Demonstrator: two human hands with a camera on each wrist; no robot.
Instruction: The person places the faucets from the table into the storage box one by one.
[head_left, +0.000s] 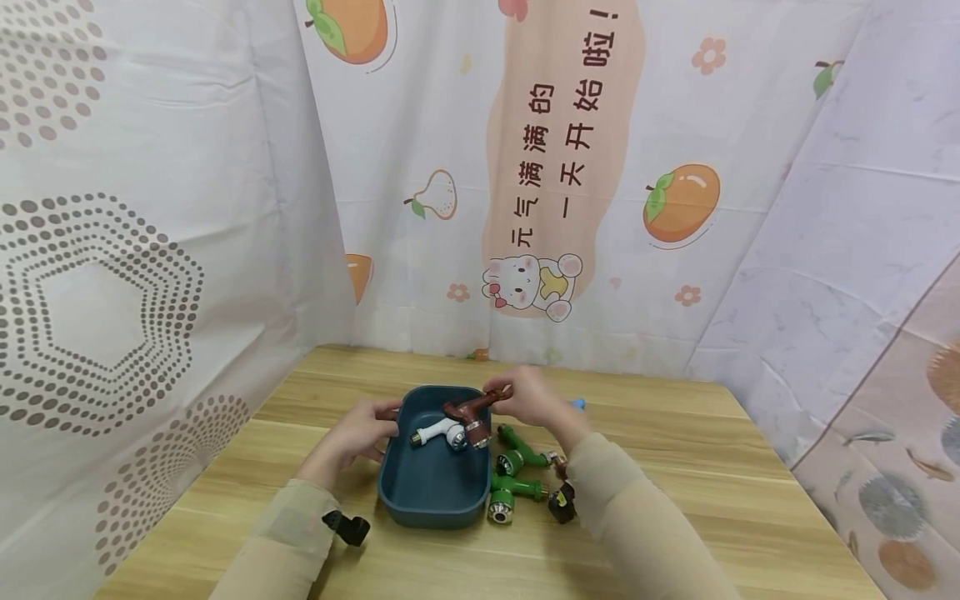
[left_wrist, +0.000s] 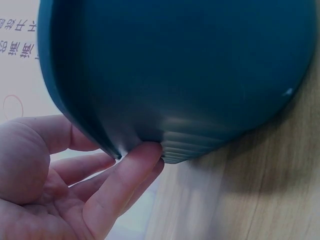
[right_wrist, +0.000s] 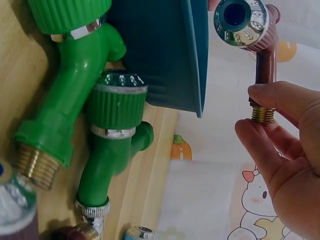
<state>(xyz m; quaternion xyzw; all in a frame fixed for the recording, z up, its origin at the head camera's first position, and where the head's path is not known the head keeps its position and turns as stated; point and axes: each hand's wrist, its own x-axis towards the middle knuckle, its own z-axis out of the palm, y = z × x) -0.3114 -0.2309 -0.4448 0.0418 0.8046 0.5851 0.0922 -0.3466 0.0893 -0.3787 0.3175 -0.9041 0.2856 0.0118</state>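
Note:
My left hand [head_left: 362, 431] holds the left side of a dark teal plastic basin [head_left: 438, 515], its thumb at the rim and other fingers against the outer wall. In the left wrist view, fingertips touch the ribbed part of that wall [left_wrist: 190, 142]. Over the basin's far right corner, my right hand [head_left: 528, 397] pinches a dark red tap [head_left: 475, 417] near its brass threaded end [right_wrist: 262, 114]. The tap's silver-trimmed knob points away from the fingers. Inside the basin lies a white tap [head_left: 442, 432] with a silver-trimmed knob.
Right of the basin lie two green taps [head_left: 517, 487], one behind the other. Beyond them, partly hidden by the right arm, are a dark red tap part [right_wrist: 70, 232] and a blue piece [head_left: 577, 404]. A printed curtain [head_left: 450, 292] hangs behind the wooden table [head_left: 675, 475].

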